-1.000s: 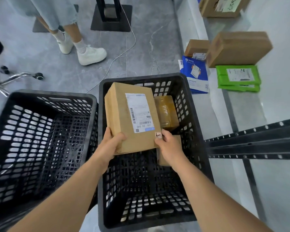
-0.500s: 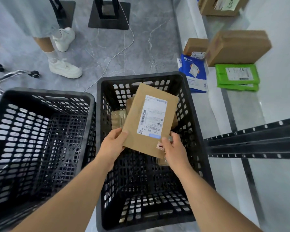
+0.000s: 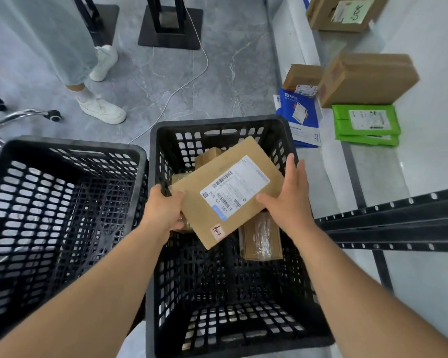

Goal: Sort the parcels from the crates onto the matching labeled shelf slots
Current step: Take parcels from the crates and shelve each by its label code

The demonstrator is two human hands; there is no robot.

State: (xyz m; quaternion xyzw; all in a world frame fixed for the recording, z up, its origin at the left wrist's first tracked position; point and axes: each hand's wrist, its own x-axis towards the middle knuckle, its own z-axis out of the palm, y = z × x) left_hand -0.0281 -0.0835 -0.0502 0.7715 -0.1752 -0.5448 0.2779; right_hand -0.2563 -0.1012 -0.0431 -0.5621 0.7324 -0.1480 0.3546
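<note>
Head view. Grey marble-patterned floor, with two black lattice crates side by side: the left crate [image 3: 62, 202] shows no parcels, the right crate [image 3: 230, 280] holds several brown ones. To the right runs a pale shelf board [image 3: 424, 60] carrying cardboard boxes, a blue mailer [image 3: 299, 117] and green mailers [image 3: 365, 125]; a perforated black shelf rail [image 3: 388, 223] crosses nearer the viewer. A bystander's legs and white shoes [image 3: 101, 109] stand at upper left.

The held parcel [image 3: 228, 189], a flat brown box with a white shipping label and a small handwritten tag at its near corner, hangs above the right crate. Its long axis runs diagonally, near-left to far-right, tilted toward the shelf side.

The left hand [image 3: 163, 210] grasps the box's left corner, thumb on top and fingers curled beneath. The right hand [image 3: 290, 195] lies nearly flat against the right edge, fingers extended, thumb resting on the top face: supporting rather than clenching. The shelf lies to the right, so the right hand is the nearer for placement.
</note>
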